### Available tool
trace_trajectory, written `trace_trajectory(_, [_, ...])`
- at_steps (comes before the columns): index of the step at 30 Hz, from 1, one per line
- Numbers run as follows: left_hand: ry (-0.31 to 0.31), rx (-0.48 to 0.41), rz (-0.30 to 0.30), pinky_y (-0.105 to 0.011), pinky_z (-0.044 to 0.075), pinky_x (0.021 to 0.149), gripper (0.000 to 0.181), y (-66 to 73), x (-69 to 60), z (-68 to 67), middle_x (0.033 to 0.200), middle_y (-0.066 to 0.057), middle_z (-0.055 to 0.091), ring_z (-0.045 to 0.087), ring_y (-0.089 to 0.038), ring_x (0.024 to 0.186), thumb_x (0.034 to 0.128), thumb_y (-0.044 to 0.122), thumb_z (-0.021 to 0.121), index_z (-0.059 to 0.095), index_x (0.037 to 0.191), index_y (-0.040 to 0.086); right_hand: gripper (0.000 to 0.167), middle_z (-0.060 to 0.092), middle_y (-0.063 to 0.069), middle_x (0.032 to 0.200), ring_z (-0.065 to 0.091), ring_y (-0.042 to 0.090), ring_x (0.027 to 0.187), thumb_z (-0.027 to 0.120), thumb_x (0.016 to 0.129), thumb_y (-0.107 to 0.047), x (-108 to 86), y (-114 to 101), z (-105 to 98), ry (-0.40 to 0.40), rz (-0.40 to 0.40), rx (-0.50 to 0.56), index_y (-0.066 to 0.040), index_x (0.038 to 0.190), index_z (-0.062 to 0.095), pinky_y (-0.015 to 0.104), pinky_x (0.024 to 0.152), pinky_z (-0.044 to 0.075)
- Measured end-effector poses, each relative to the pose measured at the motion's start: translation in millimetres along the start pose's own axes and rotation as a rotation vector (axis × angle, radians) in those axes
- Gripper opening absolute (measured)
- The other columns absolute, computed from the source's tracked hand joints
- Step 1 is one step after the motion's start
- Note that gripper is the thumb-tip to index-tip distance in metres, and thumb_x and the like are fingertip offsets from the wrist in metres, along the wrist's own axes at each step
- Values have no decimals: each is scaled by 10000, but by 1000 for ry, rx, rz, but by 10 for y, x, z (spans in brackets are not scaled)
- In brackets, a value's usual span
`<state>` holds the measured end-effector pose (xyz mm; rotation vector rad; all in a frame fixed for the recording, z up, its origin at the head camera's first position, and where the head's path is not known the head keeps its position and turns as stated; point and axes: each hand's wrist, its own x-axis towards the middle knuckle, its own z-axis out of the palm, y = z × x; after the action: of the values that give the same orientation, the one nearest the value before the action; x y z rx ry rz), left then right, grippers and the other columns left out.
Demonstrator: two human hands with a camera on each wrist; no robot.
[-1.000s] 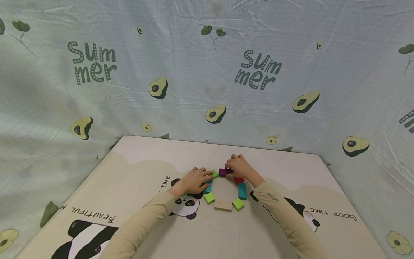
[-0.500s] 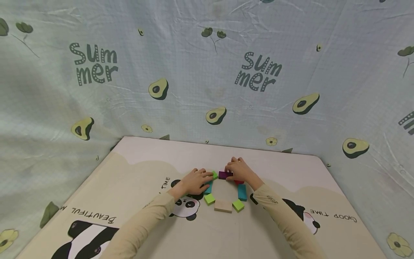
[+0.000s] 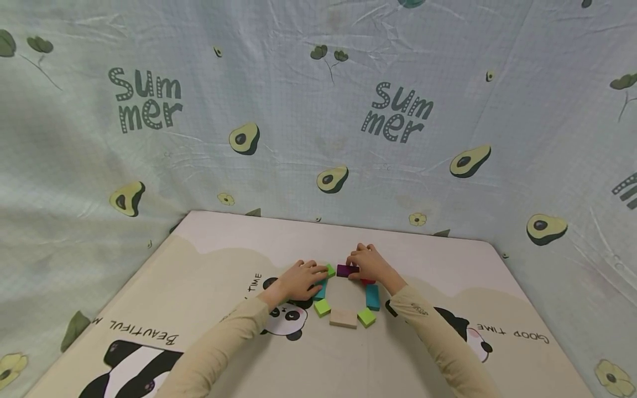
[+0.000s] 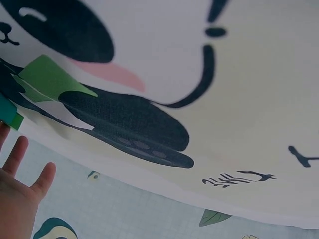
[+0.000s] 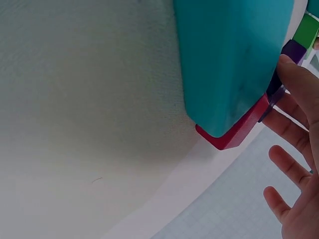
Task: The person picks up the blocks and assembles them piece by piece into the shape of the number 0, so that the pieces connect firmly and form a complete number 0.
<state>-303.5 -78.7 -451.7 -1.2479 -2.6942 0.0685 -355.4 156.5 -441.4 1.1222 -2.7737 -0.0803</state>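
At the far end of a ring of small blocks, my right hand (image 3: 370, 262) pinches a purple block (image 3: 343, 271) between thumb and fingers; its other fingers spread apart in the right wrist view. My left hand (image 3: 299, 279) lies over the ring's left side with relaxed fingers, touching the upper green block (image 3: 330, 271) and the left teal block (image 3: 320, 291). Under the right hand sits a red block (image 3: 368, 282), partly hidden, meeting the right teal block (image 5: 229, 59). The left thumb and index finger are out of the left wrist view.
A plain wooden block (image 3: 343, 318) closes the near side of the ring, between a lower left green block (image 3: 322, 307) and a lower right green block (image 3: 366, 317). The panda-printed table (image 3: 278, 365) ends at a hanging avocado-patterned cloth (image 3: 278, 110).
The scene sits slightly lower in the head view. Both hands stay at the same blocks, and the ring looks nearly the same.
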Motion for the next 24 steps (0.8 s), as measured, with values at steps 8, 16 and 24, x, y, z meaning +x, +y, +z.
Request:
trace_trajectory(8, [8,17,-2,-430,411,897,386,26,30,31,1314,3,483,458,-205,1149,916,333,446,486,1268,181,385,616,-17,884,442,156,859,699,714,-433,-79,17,12,16,13,-2,-166,988,648,412,783,370])
trace_trajectory(16, [23,35,-37,-437,399,899,361,79,-14,35,1266,-28,497,450,-214,1131,925,314,441,503,1247,163,383,608,-12,973,447,175,911,662,757,-412,-271,22,-53,110,19,49,-159,1042,635,426,799,367])
trace_trajectory(24, [44,-72,-69,-466,376,920,395,55,-44,-32,1291,-68,491,435,-251,1159,951,294,384,473,1280,96,309,606,1,986,450,183,934,650,791,-317,-523,4,-157,159,37,103,-150,1050,631,423,791,366])
